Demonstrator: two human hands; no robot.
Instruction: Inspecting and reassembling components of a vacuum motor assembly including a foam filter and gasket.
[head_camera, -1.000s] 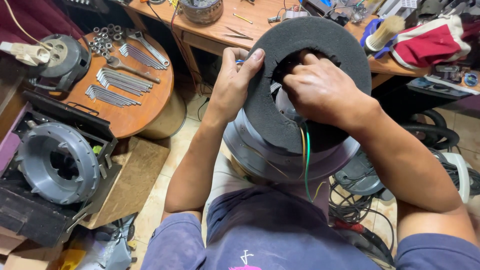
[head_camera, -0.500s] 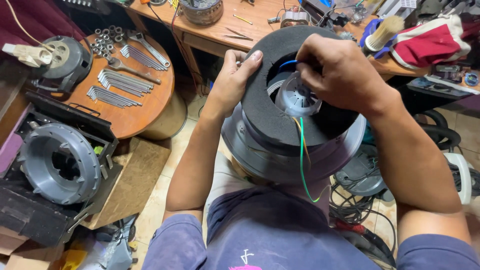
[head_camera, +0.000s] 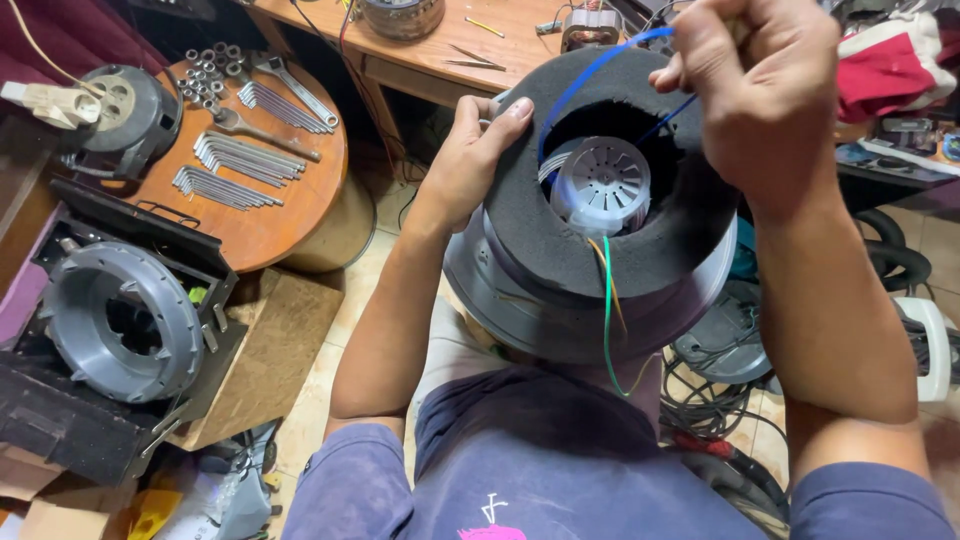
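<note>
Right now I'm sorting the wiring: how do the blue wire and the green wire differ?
The blue wire arcs up from the foam ring's hole to the raised right hand, which pinches it; the green wire hangs loose down over the ring's near side, untouched. Both are thin and come out beside the motor.

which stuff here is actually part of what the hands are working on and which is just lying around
In hand:
- left hand gripping the black foam ring
- right hand pulling the blue wire
- silver motor inside the ring
- green wire hanging down

Lying about:
- hex keys and wrench on the round wooden table
- grey ribbed housing at left
- red cloth
</note>
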